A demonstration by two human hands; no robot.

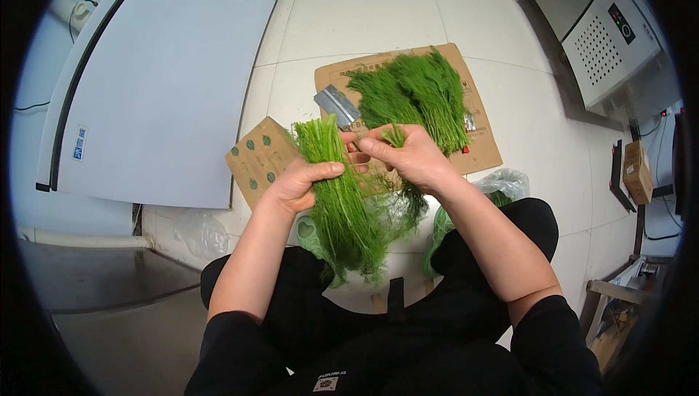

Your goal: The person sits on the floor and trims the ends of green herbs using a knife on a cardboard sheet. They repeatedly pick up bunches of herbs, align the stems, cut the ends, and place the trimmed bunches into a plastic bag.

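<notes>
My left hand (308,180) is closed around a thick bunch of feathery green herbs (349,221), likely dill or fennel fronds, stems up and fronds hanging towards my lap. Close beside it, my right hand (407,153) grips a small bundle of stems (393,135), its darker fronds dangling below. Beyond my hands, a cleaver (337,108) lies on a flattened cardboard sheet (480,145), blade pointing away, its handle partly hidden by my fingers. More of the same herbs (412,95) are piled on that cardboard, fronds pointing away from me.
A second piece of cardboard (259,161) with green leaf prints lies at the left. Clear plastic bags (201,235) rest on the tiled floor, and a green plastic bag (441,227) is between my knees. A white chest-like appliance (158,79) stands left, a steel appliance (606,46) right.
</notes>
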